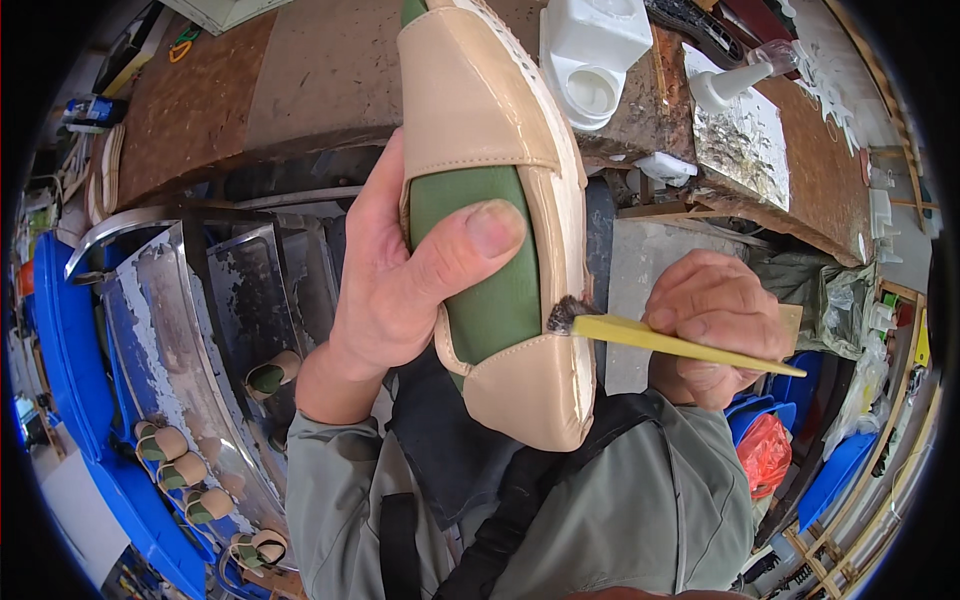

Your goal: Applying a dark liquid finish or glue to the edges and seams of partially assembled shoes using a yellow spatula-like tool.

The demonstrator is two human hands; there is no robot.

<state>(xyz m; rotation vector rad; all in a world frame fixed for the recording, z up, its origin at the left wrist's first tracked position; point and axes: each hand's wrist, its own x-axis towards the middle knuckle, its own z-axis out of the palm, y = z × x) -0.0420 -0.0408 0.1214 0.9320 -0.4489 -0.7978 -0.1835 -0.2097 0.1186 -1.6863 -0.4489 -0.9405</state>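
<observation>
My left hand [400, 255] grips a beige leather shoe upper [485, 100] with a green form, probably a last, showing in its opening. The thumb presses on the green part, and the fingers go out of sight behind the shoe. Its pale underside edge faces right. Closed around a yellow-handled brush [680, 345], my right hand [715, 320] is to the right of the shoe. The brush's dark bristles touch the shoe's lower edge near the stitched toe end.
Ahead stands a worn brown workbench [330, 75] with a white plastic container [595, 60] and a white nozzle bottle [735, 85]. At left, several similar shoes [185, 470] sit along a metal rack [190, 330] beside a blue panel [75, 360]. A red plastic bag [765, 455] lies at right.
</observation>
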